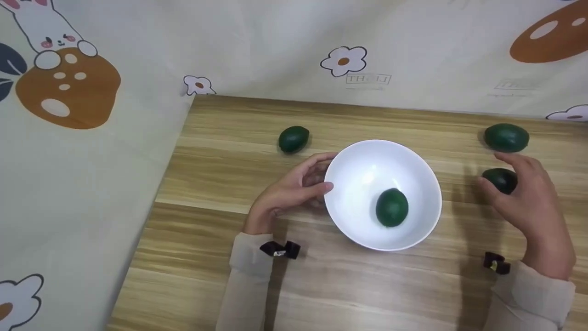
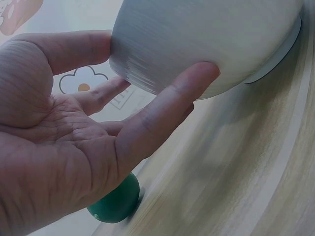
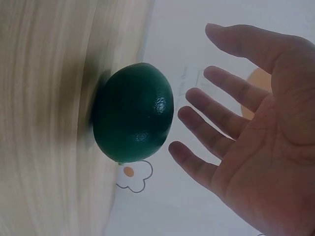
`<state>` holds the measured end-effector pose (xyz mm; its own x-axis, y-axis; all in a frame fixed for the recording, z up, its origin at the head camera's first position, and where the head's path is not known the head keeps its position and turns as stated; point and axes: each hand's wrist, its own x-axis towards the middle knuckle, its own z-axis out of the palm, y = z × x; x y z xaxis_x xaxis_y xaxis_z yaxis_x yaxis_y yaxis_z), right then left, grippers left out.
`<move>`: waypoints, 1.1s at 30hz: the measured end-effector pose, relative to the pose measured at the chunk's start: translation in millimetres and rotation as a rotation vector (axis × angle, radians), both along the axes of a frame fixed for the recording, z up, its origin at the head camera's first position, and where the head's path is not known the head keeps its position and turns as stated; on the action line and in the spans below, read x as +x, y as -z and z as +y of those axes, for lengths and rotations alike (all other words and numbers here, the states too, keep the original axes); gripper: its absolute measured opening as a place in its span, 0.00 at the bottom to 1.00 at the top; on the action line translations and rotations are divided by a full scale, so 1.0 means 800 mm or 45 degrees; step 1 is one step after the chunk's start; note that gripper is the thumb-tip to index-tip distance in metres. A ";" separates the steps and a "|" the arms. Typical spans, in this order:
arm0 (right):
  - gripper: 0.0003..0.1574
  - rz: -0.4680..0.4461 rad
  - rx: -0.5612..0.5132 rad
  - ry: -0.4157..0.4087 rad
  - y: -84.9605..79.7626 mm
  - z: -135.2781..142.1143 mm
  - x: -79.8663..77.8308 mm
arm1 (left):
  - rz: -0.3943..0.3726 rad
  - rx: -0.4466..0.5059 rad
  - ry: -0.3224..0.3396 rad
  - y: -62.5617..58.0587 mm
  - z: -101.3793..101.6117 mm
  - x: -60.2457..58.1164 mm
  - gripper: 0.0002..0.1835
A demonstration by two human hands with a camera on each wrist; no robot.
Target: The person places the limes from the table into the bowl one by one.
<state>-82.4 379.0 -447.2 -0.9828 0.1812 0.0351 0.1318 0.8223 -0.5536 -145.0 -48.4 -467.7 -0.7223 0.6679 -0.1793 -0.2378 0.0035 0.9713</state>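
Observation:
My left hand [image 1: 291, 188] holds the left side of a white bowl [image 1: 353, 220], its thumb at the rim and its fingers along the outer wall. The left wrist view shows these fingers against the bowl's outside [image 2: 197, 39]. Inside the bowl lies one dark green lime [image 1: 392, 207]. On the right, my right hand [image 1: 535, 202] hovers over a second lime [image 1: 498, 179], which it partly covers in the head view. Its fingers are spread and apart from the smooth lime [image 3: 135, 113] in the right wrist view.
Another lime [image 1: 506, 137] lies just behind the right hand, near the back edge of the wooden table [image 1: 206, 266]. One more lime [image 1: 294, 139] sits behind the left hand, left of the bowl. A patterned cloth [image 1: 266, 50] hangs behind the table.

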 end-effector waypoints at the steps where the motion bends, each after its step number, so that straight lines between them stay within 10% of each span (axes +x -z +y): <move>1: 0.40 -0.011 0.001 0.007 0.001 0.001 0.000 | -0.001 -0.001 0.001 0.000 0.000 0.000 0.35; 33: 0.43 -0.186 -0.004 0.092 0.017 0.017 -0.003 | 0.027 -0.024 -0.014 0.000 0.000 -0.001 0.35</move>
